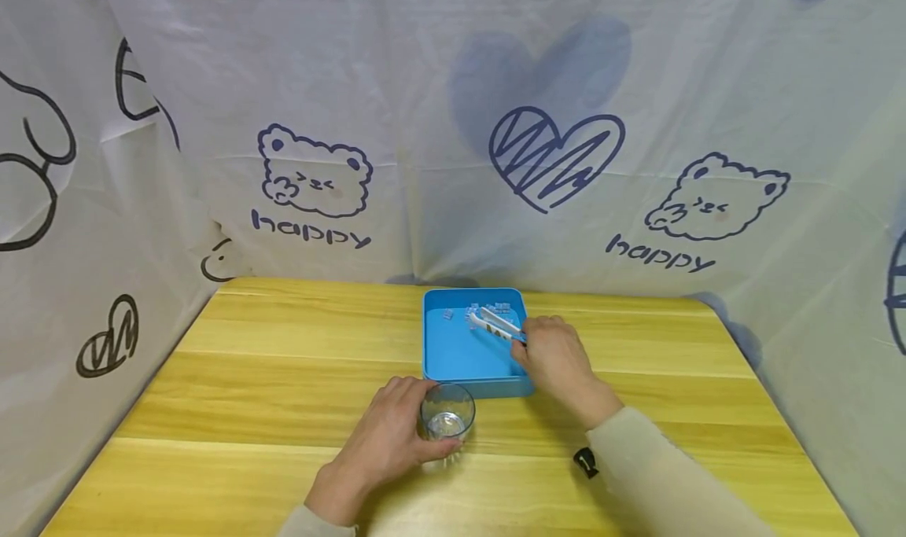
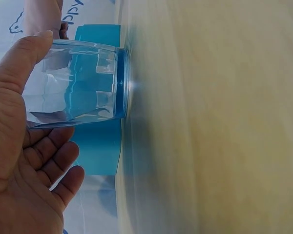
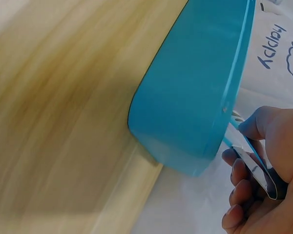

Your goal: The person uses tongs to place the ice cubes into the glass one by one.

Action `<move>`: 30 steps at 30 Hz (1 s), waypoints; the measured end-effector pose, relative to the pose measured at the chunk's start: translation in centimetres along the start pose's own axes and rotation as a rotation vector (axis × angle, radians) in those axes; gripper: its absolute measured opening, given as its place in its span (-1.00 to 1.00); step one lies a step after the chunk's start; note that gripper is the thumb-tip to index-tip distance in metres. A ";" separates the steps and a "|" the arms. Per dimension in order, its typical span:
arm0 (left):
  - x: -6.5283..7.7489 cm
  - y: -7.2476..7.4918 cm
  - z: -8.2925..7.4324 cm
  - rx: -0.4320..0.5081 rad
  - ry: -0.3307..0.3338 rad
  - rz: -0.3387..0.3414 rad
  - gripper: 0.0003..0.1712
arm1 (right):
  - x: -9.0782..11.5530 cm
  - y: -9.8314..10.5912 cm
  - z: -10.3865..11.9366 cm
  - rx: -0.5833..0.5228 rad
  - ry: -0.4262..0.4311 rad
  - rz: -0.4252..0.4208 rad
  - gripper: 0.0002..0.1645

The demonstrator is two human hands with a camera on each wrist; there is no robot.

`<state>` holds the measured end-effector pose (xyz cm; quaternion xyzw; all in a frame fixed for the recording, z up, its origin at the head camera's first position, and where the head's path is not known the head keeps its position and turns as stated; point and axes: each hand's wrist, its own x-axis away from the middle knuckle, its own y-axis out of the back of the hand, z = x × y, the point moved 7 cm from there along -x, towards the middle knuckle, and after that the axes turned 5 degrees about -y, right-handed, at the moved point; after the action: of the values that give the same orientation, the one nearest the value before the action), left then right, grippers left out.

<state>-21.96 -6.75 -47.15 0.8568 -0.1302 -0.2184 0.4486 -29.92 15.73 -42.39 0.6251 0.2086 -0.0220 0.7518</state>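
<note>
My left hand (image 1: 385, 427) holds a clear drinking glass (image 2: 88, 83) upright on the table, with the thumb on one side and the fingers on the other. No contents show inside the glass. Just behind it stands a shallow blue box (image 1: 460, 362). From the box's right side my right hand (image 1: 559, 360) grips a pair of white-and-blue tongs (image 1: 499, 325). Their two arms stand slightly apart, and the tips reach over several small clear cubes (image 1: 501, 307) near the back wall of the box. In the right wrist view the box wall hides the tong tips.
A wooden table (image 1: 248, 411) carries everything. Close to my right sleeve is a small black object (image 1: 586, 461). White cloth (image 1: 425, 128) printed with bears and hearts hangs behind the table and along both sides.
</note>
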 end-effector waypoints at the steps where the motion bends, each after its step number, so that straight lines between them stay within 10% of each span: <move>1: 0.0 0.0 0.0 0.000 -0.001 -0.002 -0.07 | 0.0 -0.1 0.2 0.002 0.005 -0.006 -0.64; 30: 0.0 0.0 -0.1 -0.001 -0.017 -0.015 -0.09 | -0.4 -1.7 1.2 0.086 -0.096 0.069 -0.71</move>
<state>-21.92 -6.66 -47.07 0.8557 -0.1273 -0.2293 0.4461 -30.43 14.17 -43.67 0.6618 0.1495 -0.0347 0.7338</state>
